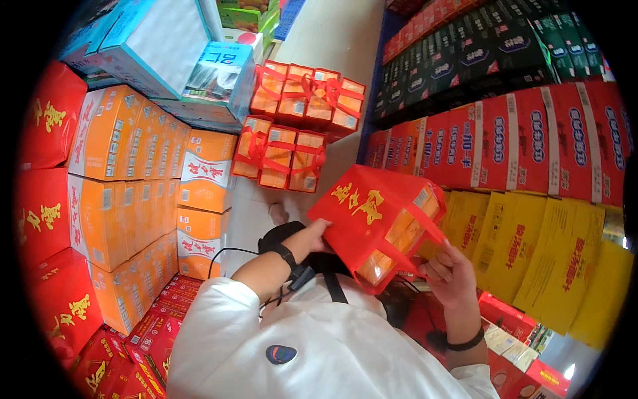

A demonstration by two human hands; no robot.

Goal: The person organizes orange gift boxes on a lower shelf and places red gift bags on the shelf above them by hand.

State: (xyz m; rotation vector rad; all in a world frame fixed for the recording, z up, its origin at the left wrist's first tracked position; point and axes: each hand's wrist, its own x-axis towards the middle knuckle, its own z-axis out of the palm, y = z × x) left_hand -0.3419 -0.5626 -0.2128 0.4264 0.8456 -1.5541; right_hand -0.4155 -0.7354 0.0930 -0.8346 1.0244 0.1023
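Note:
A red non-woven carrier bag (356,209) with gold writing is tilted in front of my body, its open top facing right. Orange-and-white boxes (381,262) show inside the bag's mouth. My left hand (317,235) holds the lower left side of the bag, and its fingers are partly hidden behind the fabric. At the right, my right hand (451,274) grips the bag's strap handles (431,227) between thumb and fingers. Beyond the bag, several similar filled red bags (279,154) stand on the floor with their straps lying across the tops.
Stacked orange cartons (144,144) and red bags (47,214) line my left. Blue boxes (219,75) stand farther ahead. On my right rise red cartons (498,144), yellow cartons (513,249) and dark green boxes (463,57). Tiled floor (329,30) runs between the stacks.

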